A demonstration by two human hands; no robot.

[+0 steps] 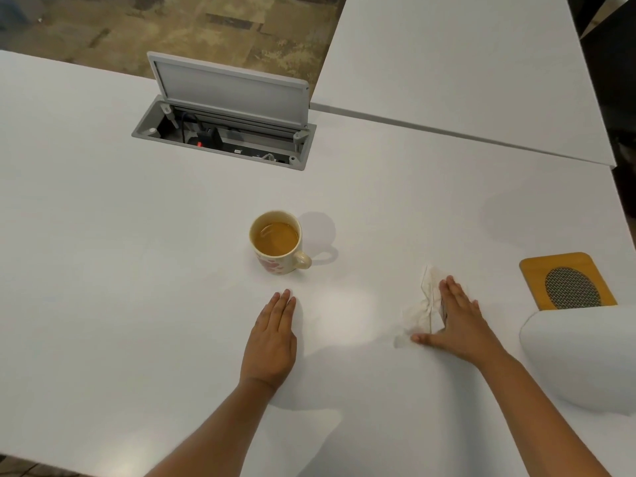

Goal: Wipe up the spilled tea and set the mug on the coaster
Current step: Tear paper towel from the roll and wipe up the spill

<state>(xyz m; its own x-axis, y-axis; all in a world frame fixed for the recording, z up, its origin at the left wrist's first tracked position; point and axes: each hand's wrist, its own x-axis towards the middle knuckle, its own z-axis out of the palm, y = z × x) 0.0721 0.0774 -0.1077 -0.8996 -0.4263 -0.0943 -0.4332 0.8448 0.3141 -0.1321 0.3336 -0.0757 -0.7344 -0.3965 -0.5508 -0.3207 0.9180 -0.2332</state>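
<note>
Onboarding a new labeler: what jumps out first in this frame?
The mug of brown tea stands mid-table, handle toward the right, not on the wooden coaster, which lies far right. The right hand rests flat on a crumpled tissue; the left hand lies flat and empty below the mug. Behind, an open cable hatch breaks the white table.

I see a white worktop [103, 208] filling most of my view. Set into its far side is a grey cable box [220, 139] with its lid [230, 92] propped up; inside I can make out a black plug and a small red light. A second white worktop [464, 63] butts against the first along a narrow seam at upper right. At my right edge sits a rounded white object [581, 359]. Mottled brown floor [192, 25] shows beyond.
</note>
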